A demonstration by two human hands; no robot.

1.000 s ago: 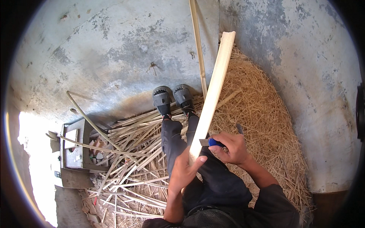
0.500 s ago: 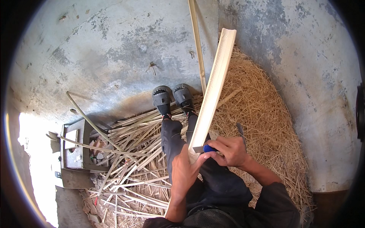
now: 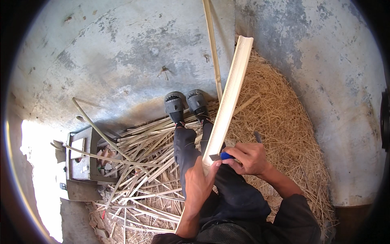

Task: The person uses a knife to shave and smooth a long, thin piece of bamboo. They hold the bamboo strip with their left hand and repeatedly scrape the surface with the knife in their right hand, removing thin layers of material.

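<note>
A long pale split-bamboo slat (image 3: 229,97), hollowed along its length, slants from my lap up toward the wall. My left hand (image 3: 196,185) is closed round its near end, thumb reaching to the right edge. In my right hand (image 3: 248,158) is a knife (image 3: 215,157) with a short grey blade and a blue part where my fingers grip it. The blade lies across the slat's near end, close to my left thumb. Above my right knuckles shows a dark metal piece (image 3: 258,137); whether it belongs to the knife I cannot tell.
Thin bamboo strips (image 3: 150,158) lie heaped at left, beside a grey box (image 3: 83,156) holding scraps. Fine shavings (image 3: 276,105) pile up at right against the worn grey wall (image 3: 122,49). A tall strip (image 3: 212,44) leans there, beyond my sandalled feet (image 3: 174,105).
The slat's far end has dropped slightly toward me. The knife and my right hand have shifted a little to the right and away from me; both grips are the same.
</note>
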